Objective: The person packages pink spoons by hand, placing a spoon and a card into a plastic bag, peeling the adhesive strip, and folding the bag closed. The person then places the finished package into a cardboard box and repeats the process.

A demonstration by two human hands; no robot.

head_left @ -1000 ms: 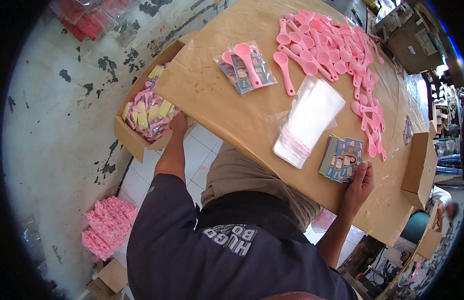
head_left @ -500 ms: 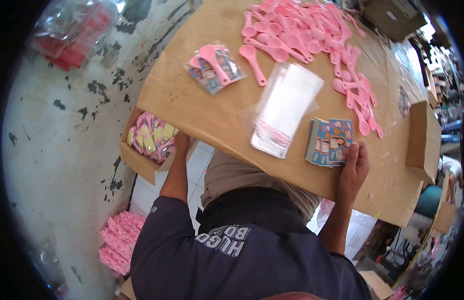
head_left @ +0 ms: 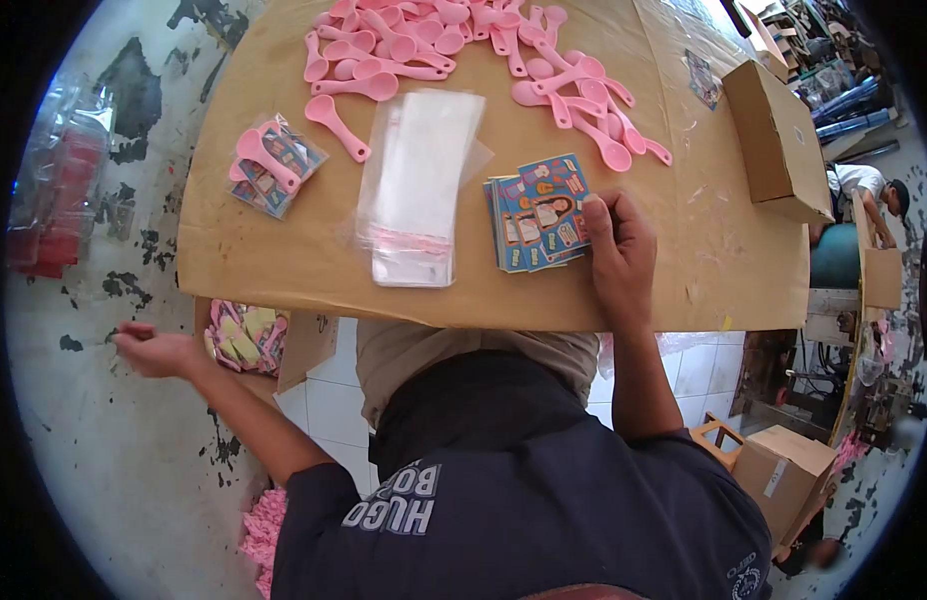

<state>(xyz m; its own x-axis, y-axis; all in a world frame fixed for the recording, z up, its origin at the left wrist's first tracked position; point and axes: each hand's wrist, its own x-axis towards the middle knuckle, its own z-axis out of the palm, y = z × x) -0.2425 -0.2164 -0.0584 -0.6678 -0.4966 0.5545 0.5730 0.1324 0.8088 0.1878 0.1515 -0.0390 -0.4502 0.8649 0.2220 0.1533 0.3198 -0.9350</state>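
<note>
My right hand (head_left: pixel 624 250) pinches the right edge of the top blue printed card (head_left: pixel 554 210), which lies on a stack of such cards. My left hand (head_left: pixel 159 352) is off the table's left side, beside the open box of packed pink spoons (head_left: pixel 246 338), with fingers loosely apart and nothing seen in them. Left of the cards lie clear plastic sleeves (head_left: pixel 419 190). A single pink spoon (head_left: pixel 339 128) rests beside them. Farther left, another pink spoon (head_left: pixel 267 160) sits on bagged cards (head_left: pixel 292 150).
Many loose pink spoons (head_left: pixel 394 40) cover the far part of the brown table (head_left: pixel 484 308). A cardboard box (head_left: pixel 779 140) stands at its right edge. Another person (head_left: pixel 864 190) is at the far right. Pink packs (head_left: pixel 266 535) lie at the lower left.
My left hand has moved left, away from the edge of the box of packed spoons, and its fingers have loosened. My right hand stays at the cards. The camera view has turned.
</note>
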